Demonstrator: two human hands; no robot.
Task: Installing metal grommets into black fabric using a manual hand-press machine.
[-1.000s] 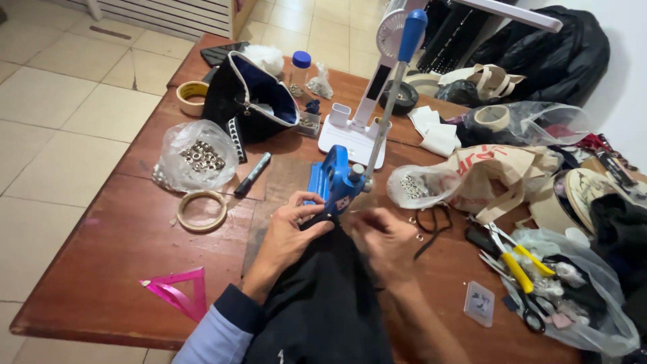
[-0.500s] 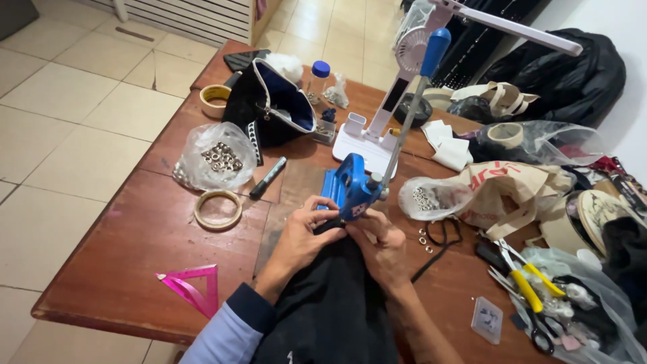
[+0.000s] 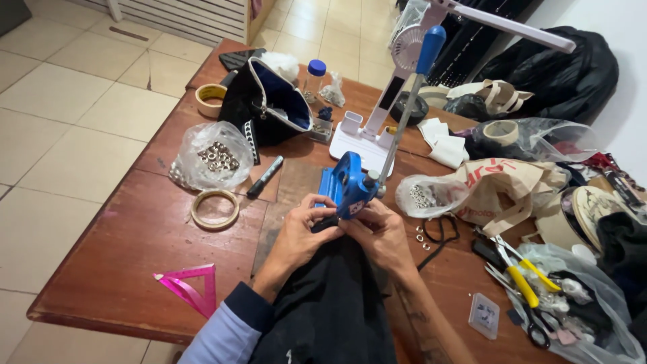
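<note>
A blue hand press [image 3: 347, 185] with a long handle ending in a blue grip [image 3: 430, 48] stands on the wooden table [image 3: 128, 269]. Black fabric [image 3: 330, 303] runs from my lap up under the press head. My left hand [image 3: 302, 232] pinches the fabric at the left of the press base. My right hand [image 3: 381, 232] holds the fabric's edge just right of it, fingertips at the die. Both hands almost touch each other.
A clear bag of metal eyelets [image 3: 214, 158], a tape roll [image 3: 216, 209], a black marker [image 3: 265, 176] and a pink set square [image 3: 189, 286] lie to the left. A second eyelet bag [image 3: 428, 195], loose rings [image 3: 421, 237], paper bag [image 3: 512, 189] and yellow-handled pliers [image 3: 522, 276] lie right. A white lamp base [image 3: 360, 138] stands behind.
Both hands have moved forward with the black fabric and closed in on the press base. The view has shifted slightly to the right.
</note>
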